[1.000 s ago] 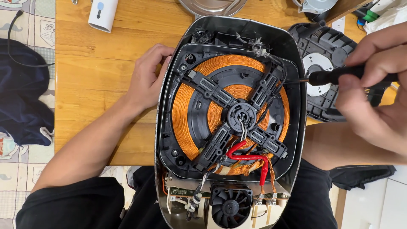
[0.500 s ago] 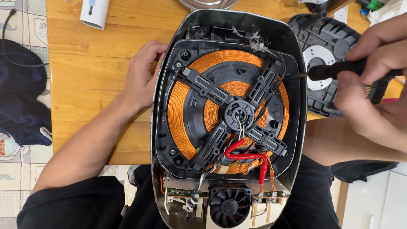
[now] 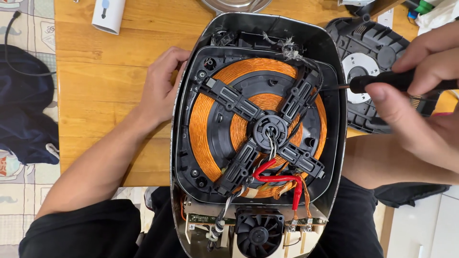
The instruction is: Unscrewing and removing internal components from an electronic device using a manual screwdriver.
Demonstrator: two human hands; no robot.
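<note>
An opened induction cooker point(image 3: 334, 52) lies on a wooden table point(image 3: 100, 81), showing its copper coil point(image 3: 203, 129), a black cross-shaped bracket point(image 3: 270, 129), red wires point(image 3: 275, 177) and a small fan point(image 3: 258, 231). My left hand point(image 3: 160, 86) rests against the cooker's left rim, fingers curled on the edge. My right hand point(image 3: 416, 100) grips a black-handled screwdriver point(image 3: 382, 83), whose tip touches the coil frame's right side near the upper right bracket arm.
The cooker's black bottom cover point(image 3: 370, 45) with a round white label lies at the right, partly under my right hand. A white cylinder point(image 3: 109, 14) sits at the table's top left. Dark cloth point(image 3: 24, 110) lies on the floor at left.
The view has shifted slightly, so the cooker sits a little higher and to the left. Both hands and the screwdriver keep their places on the cooker.
</note>
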